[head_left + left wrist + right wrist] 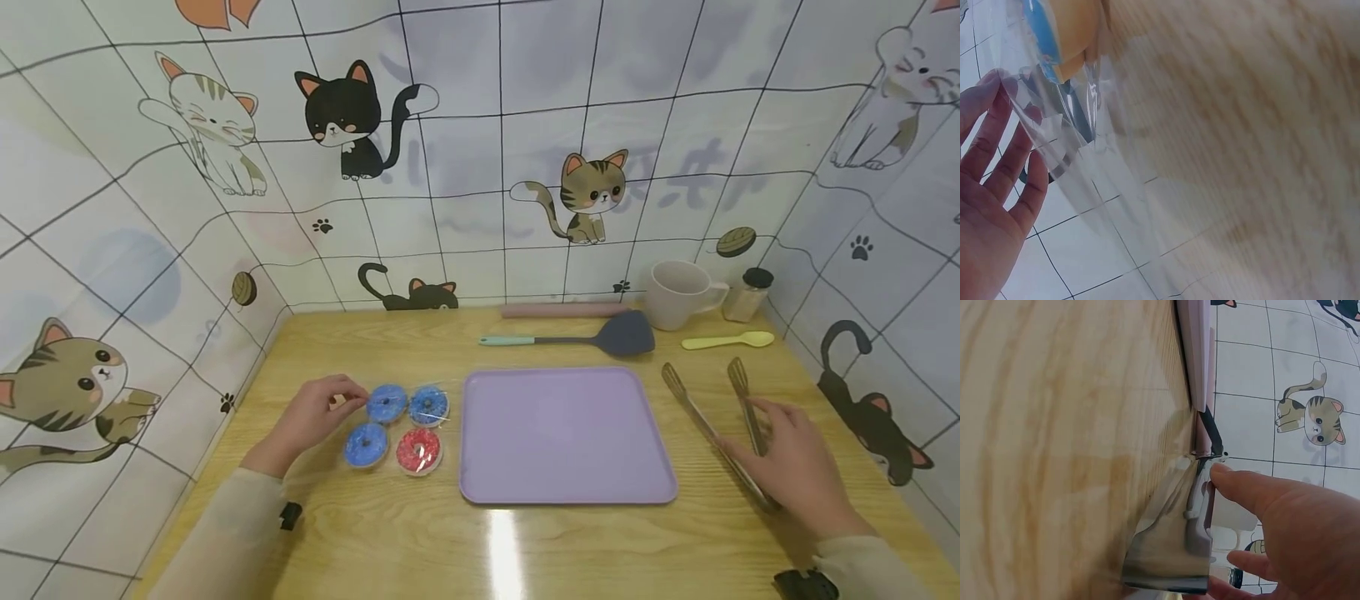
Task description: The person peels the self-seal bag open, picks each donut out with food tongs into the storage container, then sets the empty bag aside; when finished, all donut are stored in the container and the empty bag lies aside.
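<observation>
In the head view, my left hand (pixel 324 408) pinches the edge of the clear wrapper around a blue toy donut (pixel 387 403). The left wrist view shows the fingertips against that clear wrapper (pixel 1054 134), with the donut (pixel 1072 31) above. Beside it lie another blue donut (pixel 429 406), a third blue one (pixel 366 445) and a red donut (pixel 418 451). At the right, my right hand (pixel 797 462) holds metal tongs (pixel 701 425), thumb on one arm and fingers on the other. The tongs (pixel 1172 556) lie on the table with their tips spread apart.
A purple tray (pixel 566 497) occupies the middle of the wooden table (pixel 390 542). Behind it lie a spatula (pixel 626 334), a pink rod (pixel 564 310) and a yellow spoon (pixel 727 341). A white mug (pixel 675 296) and a black-lidded jar (pixel 747 296) stand near the back wall.
</observation>
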Action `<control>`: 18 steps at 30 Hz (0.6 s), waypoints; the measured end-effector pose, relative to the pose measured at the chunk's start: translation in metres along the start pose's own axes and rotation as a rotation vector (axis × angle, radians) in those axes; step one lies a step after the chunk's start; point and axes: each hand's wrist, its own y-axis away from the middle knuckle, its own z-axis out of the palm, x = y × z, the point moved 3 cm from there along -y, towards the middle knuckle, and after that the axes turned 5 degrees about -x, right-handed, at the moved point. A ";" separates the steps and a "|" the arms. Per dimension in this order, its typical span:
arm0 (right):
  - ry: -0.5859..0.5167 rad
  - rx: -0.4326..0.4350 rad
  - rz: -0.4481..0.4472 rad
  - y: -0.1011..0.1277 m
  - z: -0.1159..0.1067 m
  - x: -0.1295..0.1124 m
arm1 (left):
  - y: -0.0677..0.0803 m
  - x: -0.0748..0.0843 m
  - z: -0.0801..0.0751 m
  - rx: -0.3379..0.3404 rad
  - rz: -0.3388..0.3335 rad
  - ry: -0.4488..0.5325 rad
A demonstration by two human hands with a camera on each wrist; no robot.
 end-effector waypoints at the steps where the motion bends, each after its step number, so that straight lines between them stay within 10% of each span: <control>1: -0.004 -0.018 0.014 0.000 0.000 0.002 | -0.001 -0.001 0.000 -0.001 -0.003 -0.002; 18: -0.027 -0.154 0.131 -0.001 0.011 0.011 | -0.002 -0.002 -0.002 -0.033 -0.020 0.014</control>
